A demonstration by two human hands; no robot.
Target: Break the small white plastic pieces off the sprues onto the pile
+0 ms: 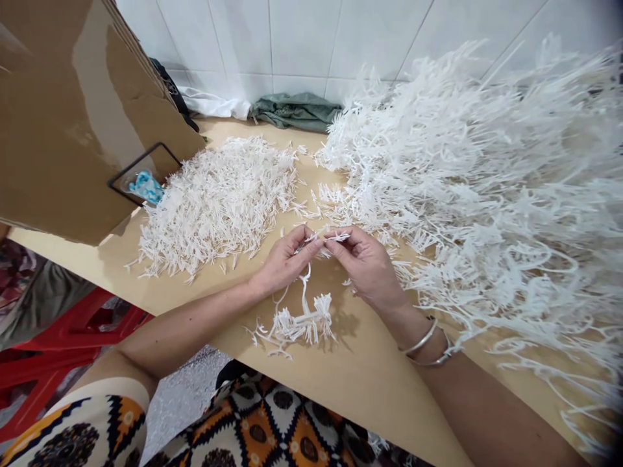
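Both hands meet near the middle of the view, fingertips nearly touching. My left hand (291,257) pinches a thin white branched plastic piece, and my right hand (363,263) grips white sprigs (339,237) of the same material between thumb and fingers. From the fingers a white strand (305,285) hangs down to a small white cluster (304,324) just below, close to the table's near edge. Left of the hands lies a flat heap of short white pieces (219,201). A much larger tangled pile of white strands (467,175) rises on the right.
A big cardboard box (73,117) stands at the left, beside a black-framed holder (146,181) with something blue and white. Green cloth (296,110) and white cloth (214,104) lie along the tiled wall (302,39). Red stools (58,357) are below the table's left edge.
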